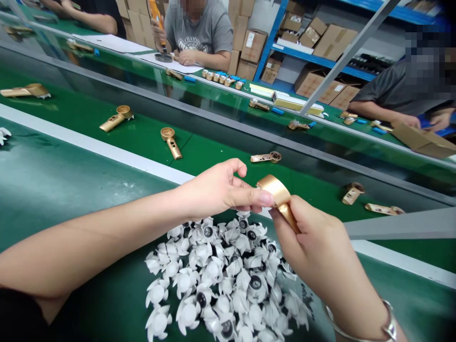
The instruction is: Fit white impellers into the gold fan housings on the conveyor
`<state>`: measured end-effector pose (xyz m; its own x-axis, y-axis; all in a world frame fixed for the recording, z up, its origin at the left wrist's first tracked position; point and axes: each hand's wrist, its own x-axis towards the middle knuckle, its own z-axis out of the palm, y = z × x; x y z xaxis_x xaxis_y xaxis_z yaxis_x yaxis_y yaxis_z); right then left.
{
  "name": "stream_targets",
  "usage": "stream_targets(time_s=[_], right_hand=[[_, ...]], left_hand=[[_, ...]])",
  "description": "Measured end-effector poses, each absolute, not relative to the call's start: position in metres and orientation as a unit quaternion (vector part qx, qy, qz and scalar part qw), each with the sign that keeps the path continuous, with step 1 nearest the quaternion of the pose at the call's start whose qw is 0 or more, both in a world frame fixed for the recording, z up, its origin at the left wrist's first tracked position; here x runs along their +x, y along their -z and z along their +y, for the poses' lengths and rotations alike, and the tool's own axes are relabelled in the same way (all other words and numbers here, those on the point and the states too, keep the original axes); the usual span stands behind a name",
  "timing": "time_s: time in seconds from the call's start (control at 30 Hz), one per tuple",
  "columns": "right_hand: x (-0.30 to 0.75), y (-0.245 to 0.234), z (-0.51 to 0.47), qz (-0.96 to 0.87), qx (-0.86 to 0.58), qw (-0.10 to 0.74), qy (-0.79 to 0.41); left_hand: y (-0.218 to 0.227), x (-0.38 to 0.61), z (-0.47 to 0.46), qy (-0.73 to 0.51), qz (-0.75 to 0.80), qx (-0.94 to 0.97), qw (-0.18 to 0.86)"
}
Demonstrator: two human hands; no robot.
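Note:
A gold handheld fan housing (273,186) is held up over the work surface, its round head tilted and its handle pointing down to the right. My right hand (317,237) is closed around the handle. At the left side of the head, my left hand (231,187) grips with thumb and fingers pressed against the rim, the index finger raised and bent. The open face of the head is turned away, so what is inside it is hidden. Below both hands lies a heap of white fan blades (225,286), some showing dark round hubs.
Beyond my hands runs a green conveyor belt (213,161) carrying several gold fan housings (170,142). A grey metal post (402,225) reaches in at the right. Across the belt, people sit working; one holds an orange power screwdriver (156,21). Cardboard boxes (335,42) fill blue shelves behind.

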<state>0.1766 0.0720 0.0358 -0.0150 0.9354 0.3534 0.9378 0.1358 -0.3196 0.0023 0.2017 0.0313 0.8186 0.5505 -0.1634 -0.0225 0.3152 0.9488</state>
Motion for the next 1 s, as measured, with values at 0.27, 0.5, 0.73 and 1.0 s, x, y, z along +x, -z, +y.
stream_targets(time_s=[0.27, 0.5, 0.73, 1.0], right_hand=[[0.192, 0.003, 0.182, -0.644, -0.76, 0.066, -0.059], [0.225, -0.005, 0.195, -0.662, -0.747, 0.049, -0.035], [0.276, -0.017, 0.018, -0.645, -0.757, 0.073, -0.073], [0.259, 0.033, -0.068, -0.65, -0.748, 0.111, -0.071]], left_hand=[[-0.021, -0.003, 0.231, -0.121, 0.256, 0.933, 0.221], [0.015, 0.007, 0.229, 0.016, 0.053, 0.976, 0.211], [0.01, 0.004, 0.235, 0.058, 0.134, 0.945, 0.294], [0.012, 0.009, 0.235, 0.069, 0.15, 0.946, 0.278]])
